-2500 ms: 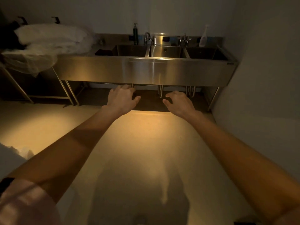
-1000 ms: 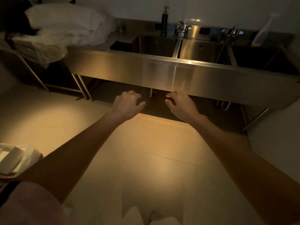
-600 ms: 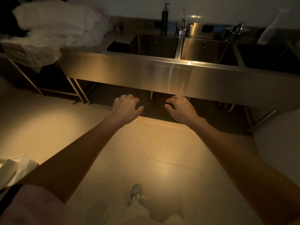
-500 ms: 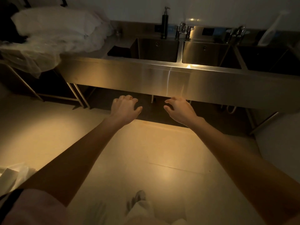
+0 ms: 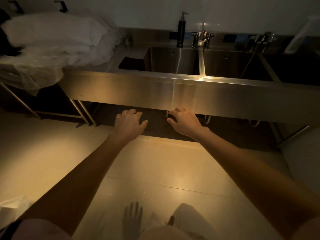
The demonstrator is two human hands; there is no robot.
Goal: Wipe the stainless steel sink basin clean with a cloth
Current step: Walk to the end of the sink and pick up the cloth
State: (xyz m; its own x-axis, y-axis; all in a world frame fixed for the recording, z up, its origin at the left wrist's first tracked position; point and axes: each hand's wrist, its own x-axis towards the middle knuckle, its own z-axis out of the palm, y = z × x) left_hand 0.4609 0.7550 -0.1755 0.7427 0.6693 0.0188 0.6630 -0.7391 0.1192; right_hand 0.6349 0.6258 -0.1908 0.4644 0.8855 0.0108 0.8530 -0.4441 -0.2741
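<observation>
You have nothing to read here — no label, brand, number or sign comes through in the dim light. The dark pump bottle (image 5: 181, 30) at the far edge of the sink unit (image 5: 173, 90) shows no legible print, and the pale spray bottle (image 5: 302, 34) at far right is too blurred to tell. The small dark and blue patches on the backsplash (image 5: 232, 37) carry no lettering you can make out.

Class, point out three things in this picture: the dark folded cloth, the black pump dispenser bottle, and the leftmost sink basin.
Dark folded cloth (image 5: 131, 62): head view, middle of its top face.
Black pump dispenser bottle (image 5: 181, 32): head view, middle of its body.
Leftmost stainless steel sink basin (image 5: 173, 60): head view, its back wall.
</observation>
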